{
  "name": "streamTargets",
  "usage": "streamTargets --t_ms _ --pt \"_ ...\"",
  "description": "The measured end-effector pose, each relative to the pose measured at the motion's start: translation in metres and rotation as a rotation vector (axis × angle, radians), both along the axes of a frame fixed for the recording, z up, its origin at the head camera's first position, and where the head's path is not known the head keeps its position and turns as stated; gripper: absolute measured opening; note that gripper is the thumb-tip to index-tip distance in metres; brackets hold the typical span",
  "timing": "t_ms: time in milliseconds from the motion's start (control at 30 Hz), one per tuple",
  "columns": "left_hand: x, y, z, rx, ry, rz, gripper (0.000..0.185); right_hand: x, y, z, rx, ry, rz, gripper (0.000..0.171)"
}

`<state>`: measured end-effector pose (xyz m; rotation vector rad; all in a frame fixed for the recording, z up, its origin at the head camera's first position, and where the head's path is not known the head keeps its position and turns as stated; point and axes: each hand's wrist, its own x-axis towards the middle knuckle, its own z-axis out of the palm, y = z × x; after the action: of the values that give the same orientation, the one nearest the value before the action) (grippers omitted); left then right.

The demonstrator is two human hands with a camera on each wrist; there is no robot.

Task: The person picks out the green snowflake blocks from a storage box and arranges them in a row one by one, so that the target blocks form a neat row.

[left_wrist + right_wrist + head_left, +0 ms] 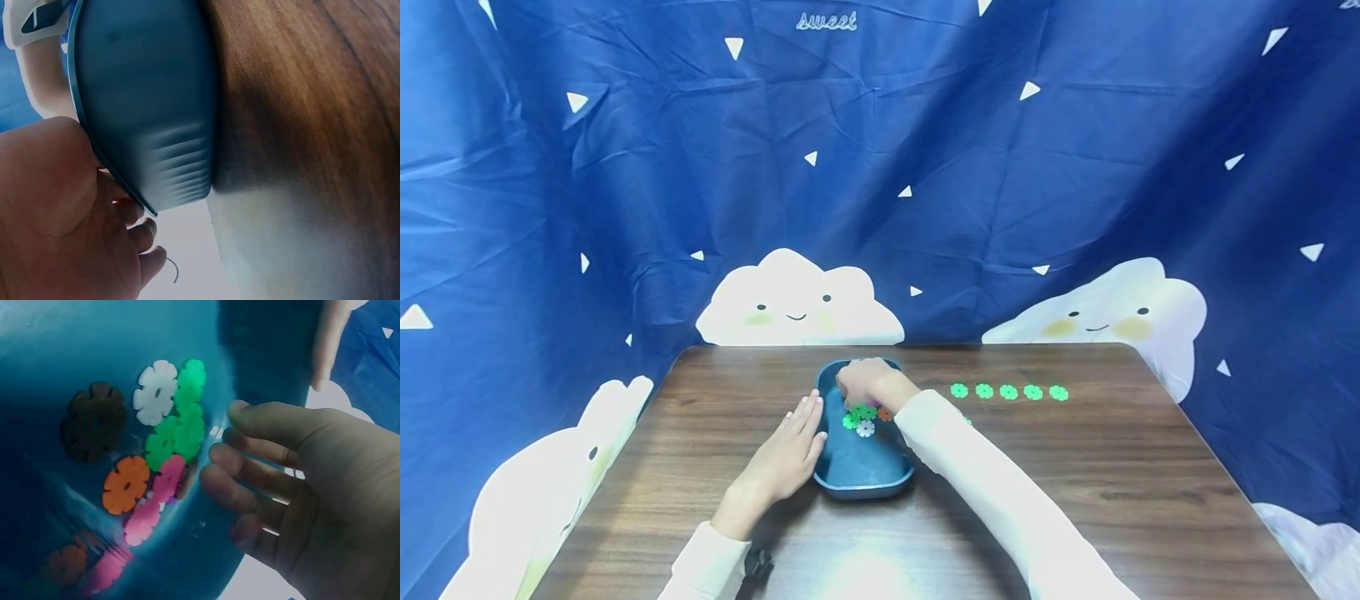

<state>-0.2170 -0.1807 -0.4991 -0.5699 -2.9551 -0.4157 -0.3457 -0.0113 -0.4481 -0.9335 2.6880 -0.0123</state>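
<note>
A blue oblong plastic tray (857, 477) stands on the table. Along its left rim lies my left hand (782, 454), fingers straight and touching the edge; the left wrist view shows the palm (56, 206) against the rim. My right hand (868, 381) reaches into the tray's far end. In the right wrist view its fingers are loosely bent and apart, with nothing between them. Beside them on the tray bottom lie flower-shaped plastic discs: a white disc (155, 392), green discs (189, 432), an orange disc (126, 485), pink discs (142, 520) and a dark disc (94, 422).
On the wooden table (1150, 483), a row of several green discs (1009, 392) lies right of the tray. Another green disc (967, 421) is mostly hidden behind the right sleeve (970, 454). A blue cloth (865, 108) hangs behind the table.
</note>
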Motion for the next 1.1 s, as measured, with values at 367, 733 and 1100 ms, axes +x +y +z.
streamTargets --t_ms 367,733,1100 --pt "-0.001 0.000 0.000 -0.005 0.008 -0.001 0.058 0.005 -0.003 -0.008 0.110 -0.041 -0.071 0.009" --pt "0.000 0.000 0.002 -0.015 -0.018 0.011 0.059 0.001 -0.009 -0.015 0.155 -0.032 -0.087 0.014" --pt "0.002 0.001 0.003 -0.009 -0.022 0.010 0.058 0.007 -0.003 -0.011 0.100 -0.046 -0.091 0.012"
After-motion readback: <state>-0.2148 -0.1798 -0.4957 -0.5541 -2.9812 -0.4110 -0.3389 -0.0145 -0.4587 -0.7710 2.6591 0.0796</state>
